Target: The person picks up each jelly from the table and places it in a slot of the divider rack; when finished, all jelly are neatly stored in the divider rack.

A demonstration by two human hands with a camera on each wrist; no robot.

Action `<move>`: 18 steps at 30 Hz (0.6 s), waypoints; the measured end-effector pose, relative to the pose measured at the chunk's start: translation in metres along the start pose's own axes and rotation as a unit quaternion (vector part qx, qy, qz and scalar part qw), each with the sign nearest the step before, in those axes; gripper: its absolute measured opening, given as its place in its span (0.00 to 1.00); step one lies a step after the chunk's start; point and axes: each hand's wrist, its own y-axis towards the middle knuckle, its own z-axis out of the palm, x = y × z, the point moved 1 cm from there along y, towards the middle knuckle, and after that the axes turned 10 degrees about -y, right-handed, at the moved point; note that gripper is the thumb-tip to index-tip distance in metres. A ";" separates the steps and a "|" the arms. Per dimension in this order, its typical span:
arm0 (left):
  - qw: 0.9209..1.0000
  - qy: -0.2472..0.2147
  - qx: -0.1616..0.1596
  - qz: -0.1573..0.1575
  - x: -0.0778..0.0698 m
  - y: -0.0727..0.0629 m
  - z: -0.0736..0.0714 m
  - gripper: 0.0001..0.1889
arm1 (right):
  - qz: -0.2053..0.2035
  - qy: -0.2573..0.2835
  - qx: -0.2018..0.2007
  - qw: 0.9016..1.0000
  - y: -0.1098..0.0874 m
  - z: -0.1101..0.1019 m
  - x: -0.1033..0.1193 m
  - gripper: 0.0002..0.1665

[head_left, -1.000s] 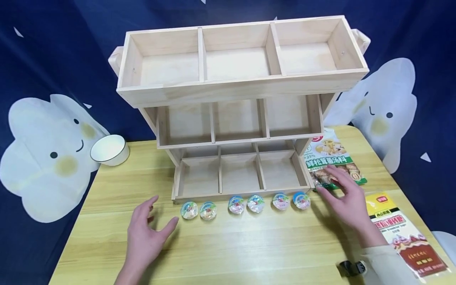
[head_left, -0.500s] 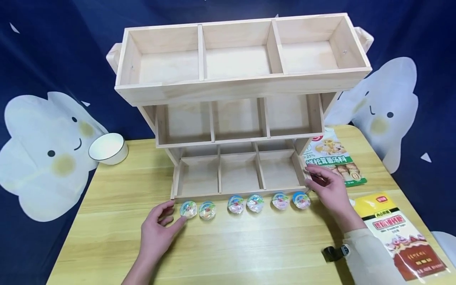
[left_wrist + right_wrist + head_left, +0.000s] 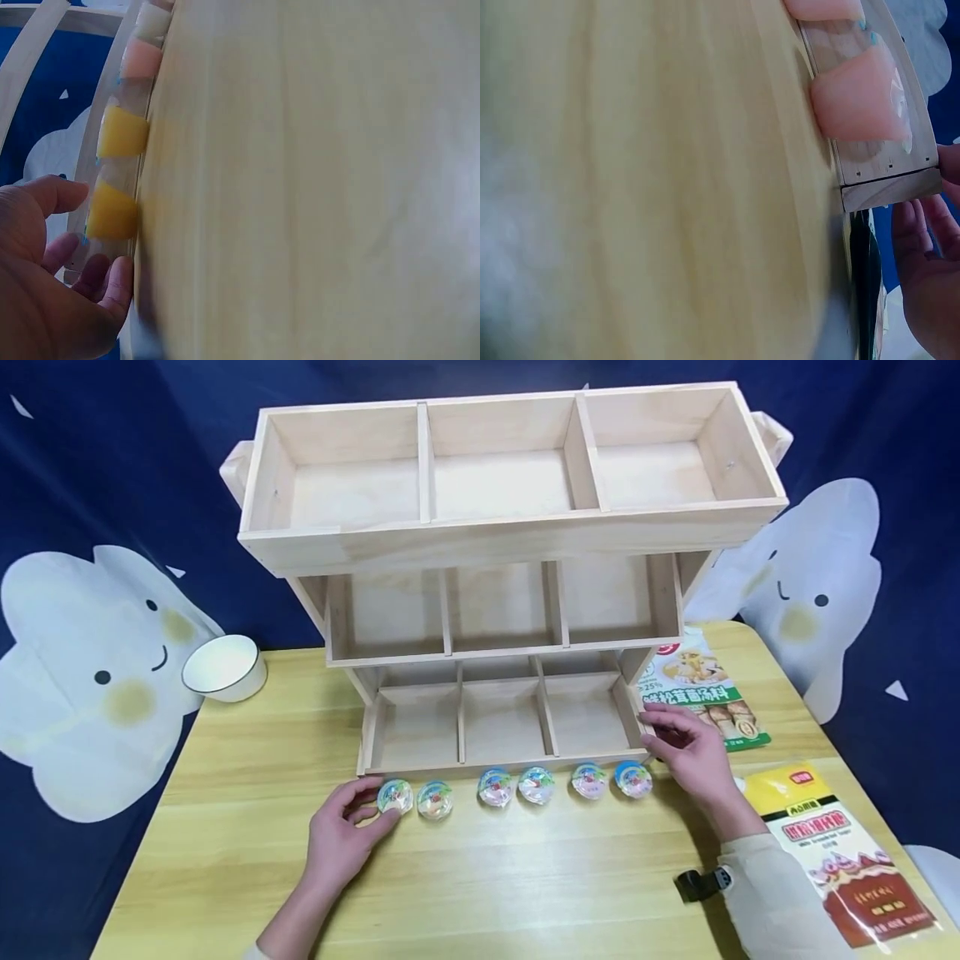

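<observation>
A pale wooden three-tier storage rack (image 3: 510,539) stands at the back of the table, each tier split into three compartments. Along its foot runs a row of jelly cups with printed lids, some in pairs. My left hand (image 3: 341,835) is around the leftmost jelly cup (image 3: 395,797), thumb at its front edge. In the left wrist view that yellow cup (image 3: 112,214) lies between thumb and fingers, with a gap to the fingers. My right hand (image 3: 688,750) grips the right end of the rack's bottom tier; thumb and fingers straddle the wooden corner (image 3: 894,191) in the right wrist view.
A white bowl (image 3: 225,668) sits at the back left of the table. On the right lie a green-and-white food packet (image 3: 697,693) and a yellow, white and red packet (image 3: 840,852). Dark blue cloth with clouds hangs behind.
My left hand has moved right and up to the leftmost jelly cup. My right hand has moved left from over the green packet onto the rack's right end, then stayed there.
</observation>
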 end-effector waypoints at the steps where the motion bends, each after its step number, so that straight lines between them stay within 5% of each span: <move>1: 1.000 -0.003 0.005 0.007 0.001 0.000 -0.001 0.24 | 0.001 -0.003 0.002 1.000 0.000 0.000 0.000 0.16; 7: 0.999 -0.031 0.027 0.025 0.003 0.003 0.000 0.21 | 0.002 0.003 0.002 1.000 -0.001 -0.001 0.000 0.16; 18: 0.998 -0.005 0.039 0.056 0.007 0.006 0.001 0.23 | 0.004 -0.012 0.011 1.000 -0.001 0.000 -0.001 0.16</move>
